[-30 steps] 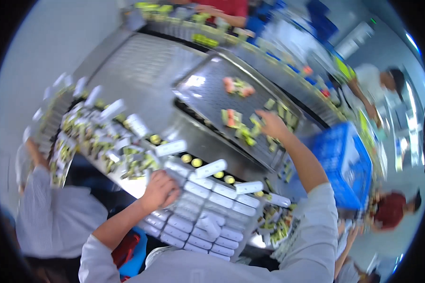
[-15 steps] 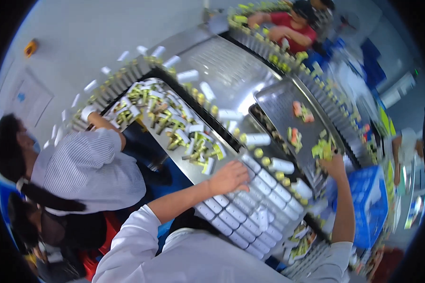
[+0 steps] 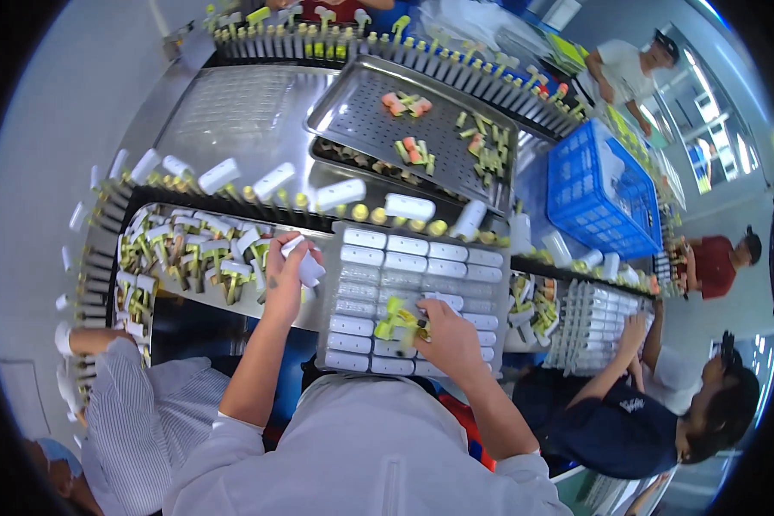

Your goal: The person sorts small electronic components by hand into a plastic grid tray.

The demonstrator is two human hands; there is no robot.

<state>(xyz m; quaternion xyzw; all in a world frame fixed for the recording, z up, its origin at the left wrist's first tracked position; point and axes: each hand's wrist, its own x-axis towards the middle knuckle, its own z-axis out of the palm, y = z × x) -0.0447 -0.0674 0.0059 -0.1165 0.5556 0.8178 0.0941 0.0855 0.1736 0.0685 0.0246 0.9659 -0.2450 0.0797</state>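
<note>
In front of me lies a clear plastic tray (image 3: pixel 327 331) with rows of rounded white casings, some of its middle slots bare. My left hand (image 3: pixel 291 273) is closed around a white casing (image 3: pixel 311 268), left of the tray's edge. Over the tray's middle, my right hand (image 3: pixel 451 340) pinches several small yellow-green pieces (image 3: pixel 396 320). One loose white casing (image 3: pixel 445 301) lies under that hand's fingertips. Beside my left hand, a metal pan (image 3: pixel 258 308) holds a heap of white casings on yellow-green stems (image 3: pixel 202 249).
Beyond the tray runs a conveyor of upright pegs (image 3: pixel 318 202) carrying white casings. Farther off, a perforated metal tray (image 3: pixel 361 112) holds pink and yellow-green pieces. A blue crate (image 3: pixel 568 185) stands at the right. Co-workers sit left (image 3: pixel 146 413) and right (image 3: pixel 611 430), close to my elbows.
My view has turned right. My right hand has come from the metal tray to above the plastic tray with the yellow-green pieces. My left hand has left the plastic tray and grips a white casing.
</note>
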